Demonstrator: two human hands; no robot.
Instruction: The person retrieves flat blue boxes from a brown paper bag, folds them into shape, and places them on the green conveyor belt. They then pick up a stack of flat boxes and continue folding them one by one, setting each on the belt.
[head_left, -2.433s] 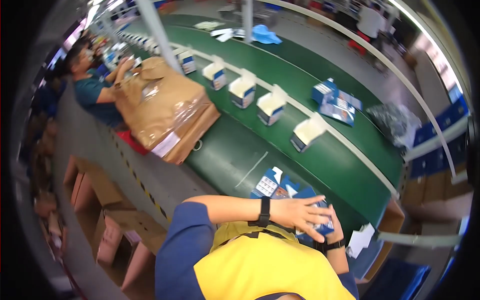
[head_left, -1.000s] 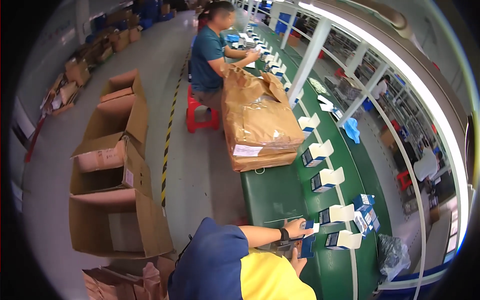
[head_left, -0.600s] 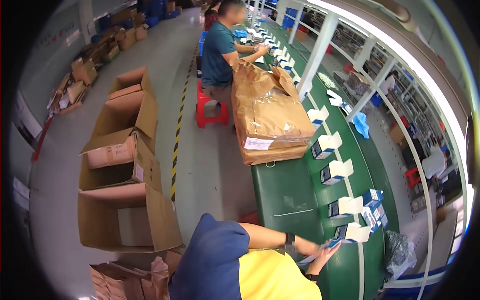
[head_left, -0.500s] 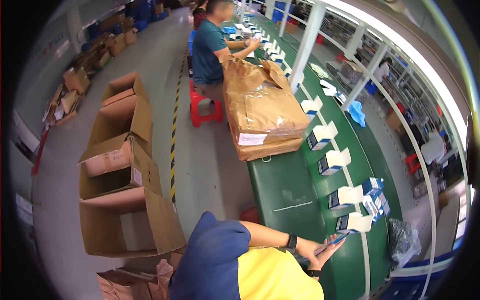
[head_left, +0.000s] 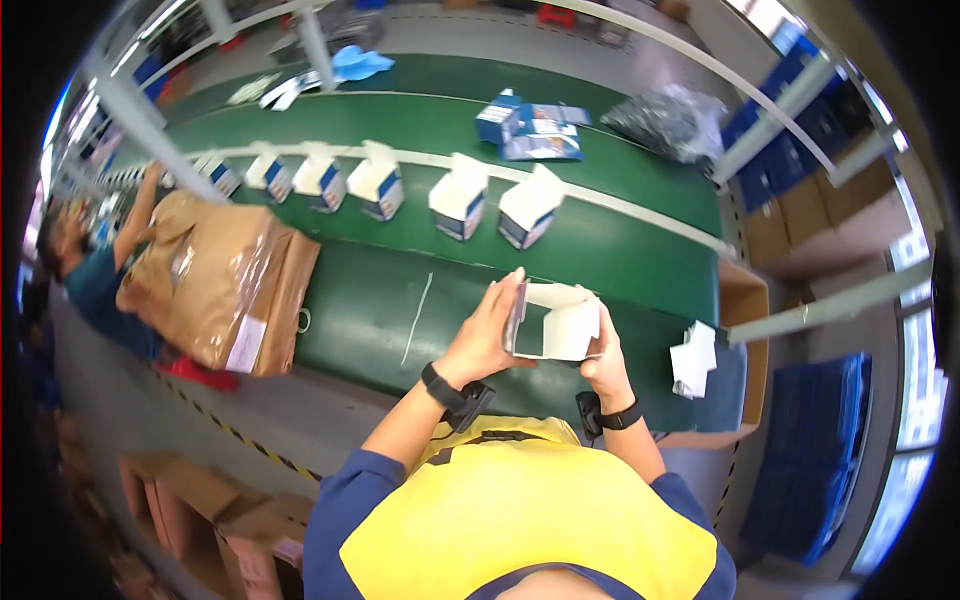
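Between my two hands is a small carton (head_left: 572,330), unfolded into a square sleeve with its white inside facing me. My left hand (head_left: 484,338) grips its left wall, thumb along the upper edge. On the opposite side my right hand (head_left: 608,366) holds the right wall, its fingers partly hidden behind the card. Beyond them, blue-and-white cartons with raised white flaps stand in a row on the green belt; the nearest carton (head_left: 530,207) is just past my hands.
Flat blue-and-white cartons (head_left: 543,140) lie farther across the belt, beside a grey plastic bag (head_left: 668,122). Folded white papers (head_left: 693,358) rest at right. A large brown paper-wrapped package (head_left: 205,285) sits at left, near a co-worker (head_left: 95,270). A metal post (head_left: 830,303) juts in at right.
My view has swung right toward the belt. The flat carton in my hands is now opened into a square sleeve, with a hand on each side.
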